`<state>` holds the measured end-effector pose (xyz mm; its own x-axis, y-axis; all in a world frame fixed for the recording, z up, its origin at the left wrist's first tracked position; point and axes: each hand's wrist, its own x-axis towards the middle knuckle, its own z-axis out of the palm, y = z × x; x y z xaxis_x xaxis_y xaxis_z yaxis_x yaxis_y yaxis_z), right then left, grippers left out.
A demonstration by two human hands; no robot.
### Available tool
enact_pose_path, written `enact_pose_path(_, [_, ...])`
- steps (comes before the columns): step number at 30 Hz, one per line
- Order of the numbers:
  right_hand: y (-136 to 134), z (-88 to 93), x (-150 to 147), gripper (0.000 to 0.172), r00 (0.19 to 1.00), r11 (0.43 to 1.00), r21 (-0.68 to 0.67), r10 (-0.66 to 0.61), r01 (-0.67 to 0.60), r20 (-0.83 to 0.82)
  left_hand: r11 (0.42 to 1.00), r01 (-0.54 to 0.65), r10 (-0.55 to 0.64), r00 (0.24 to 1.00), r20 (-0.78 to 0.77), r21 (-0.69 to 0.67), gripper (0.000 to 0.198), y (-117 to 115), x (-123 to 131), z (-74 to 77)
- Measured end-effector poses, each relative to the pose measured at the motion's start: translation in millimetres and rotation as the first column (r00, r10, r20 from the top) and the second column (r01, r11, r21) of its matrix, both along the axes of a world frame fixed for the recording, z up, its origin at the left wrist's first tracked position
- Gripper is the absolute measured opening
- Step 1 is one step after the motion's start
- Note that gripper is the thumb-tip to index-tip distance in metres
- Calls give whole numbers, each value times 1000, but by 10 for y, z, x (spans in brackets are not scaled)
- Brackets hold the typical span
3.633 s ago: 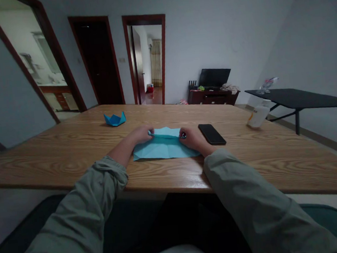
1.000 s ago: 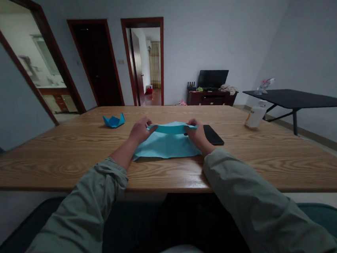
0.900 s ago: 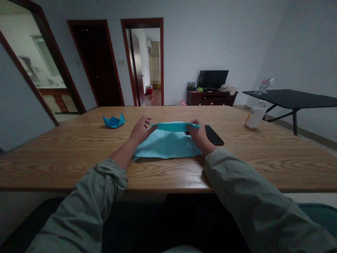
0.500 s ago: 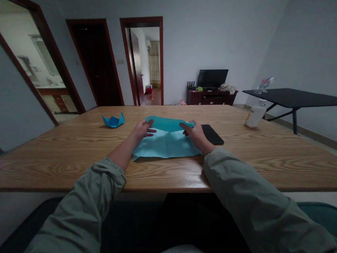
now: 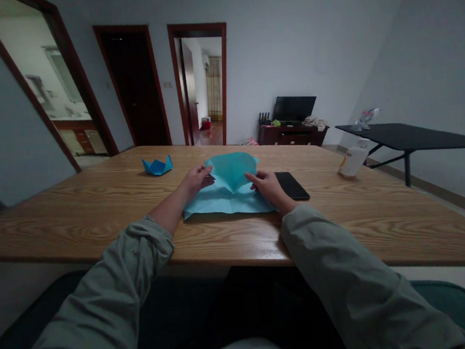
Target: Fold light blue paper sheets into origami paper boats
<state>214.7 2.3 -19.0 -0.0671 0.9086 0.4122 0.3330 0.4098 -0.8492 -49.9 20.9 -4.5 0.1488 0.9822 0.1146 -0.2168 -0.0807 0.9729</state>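
Observation:
A light blue paper sheet (image 5: 229,201) lies on the wooden table (image 5: 77,228), with its upper flap (image 5: 231,170) lifted and spread into a rounded shape. My left hand (image 5: 197,180) is at the flap's left side, its fingertips on the paper. On the right side, my right hand (image 5: 265,186) reaches in with its fingers against the flap's lower edge. A small folded blue paper boat (image 5: 157,166) sits apart, beyond and left of my left hand. A black smartphone (image 5: 292,185) lies just right of my right hand.
A white plastic bottle (image 5: 353,158) stands near the table's far right. Beyond the table are a black side table (image 5: 410,138) and a dark cabinet (image 5: 293,137) bearing a monitor (image 5: 294,108). Doorways line the back wall.
The paper's top fold has risen from a narrow strip into a wide, raised flap. My hands have moved closer together and lower on it. The boat and smartphone have not moved.

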Motion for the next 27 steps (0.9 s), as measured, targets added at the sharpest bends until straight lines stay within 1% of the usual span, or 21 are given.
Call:
enact_pose_path(3, [57,-39,25,53,998,999,-10,-37,38,42,999,36,-36,999,-16,-22,36,-4,-5,-13])
enact_pose_path(6, [93,-61,44,57,997,998,-20,-53,54,62,994,86,-89,995,-46,-61,44,-28,-8,-19])
enact_pose_path(10, [87,-61,47,59,998,998,-5,-58,58,40,982,129,-143,985,-94,-136,55,-49,0,-50])
enact_pose_path(12, [78,-57,42,58,998,998,-3,-58,58,22,973,150,-170,979,-110,-175,58,-44,10,-70])
enact_pose_path(14, [74,-55,36,56,998,998,2,-55,55,12,971,153,-179,975,-135,-185,59,-31,17,-81])
enact_pose_path(16, [75,-56,32,55,998,998,14,-57,57,7,985,113,-134,977,-168,-127,58,-19,16,-79])
enact_pose_path(18, [77,-57,31,55,998,998,27,-61,61,12,998,53,-56,980,-191,-20,57,-12,8,-64])
enact_pose_path(21, [72,-53,33,55,998,998,36,-61,60,26,996,-4,22,983,-184,93,57,-19,-1,-29])
enact_pose_path(23, [64,-47,34,55,998,998,44,-54,53,26,993,-26,44,986,-159,113,59,-31,3,-9])
enact_pose_path(27, [54,-40,33,55,997,996,57,-65,62,41,993,-42,55,992,-115,107,64,-50,21,2])
